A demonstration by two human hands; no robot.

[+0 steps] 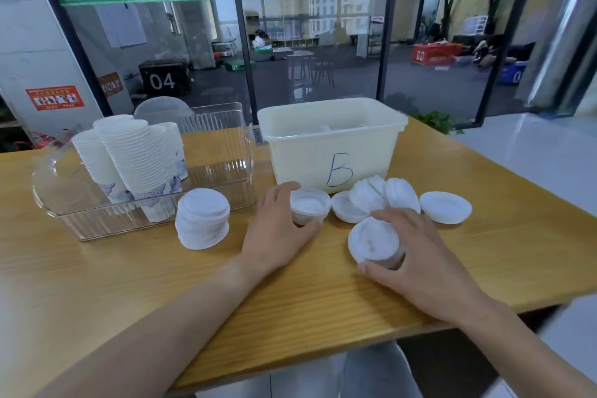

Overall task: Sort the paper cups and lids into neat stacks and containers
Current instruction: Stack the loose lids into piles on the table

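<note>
At about ten o'clock on the pale wooden table [323,294] sits a clear ribbed plastic tray [223,171], and leaning inside it are tall nested stacks of white paper cups with blue print [135,158], tilted back toward the left. Just outside the tray's near right corner, at eleven o'clock from my left wrist, stands a neat stack of flat white round paper lids [203,218], upright and touching nothing else.

My left hand [281,226] lies at twelve o'clock, fingers and thumb curled round a short pile of white lids turned rim-up [310,205]; the fingertips wrap its far side, the thumb its near side. Straight behind that, the cream plastic bin marked with a blue letter B [332,142] stands at twelve, with something white inside that I cannot make out.

At one o'clock, against the bin's front wall, loose white lids [371,195] lie jumbled and overlapping, some on edge, some open side up. My right hand [416,255] holds a second small pile of white lids tipped toward me [374,241], thumb under the near edge, fingers over the far edge, the grip narrow on it. Farthest right, at two o'clock, a single white lid lying open side up [445,207] rests apart from the jumble.
</note>
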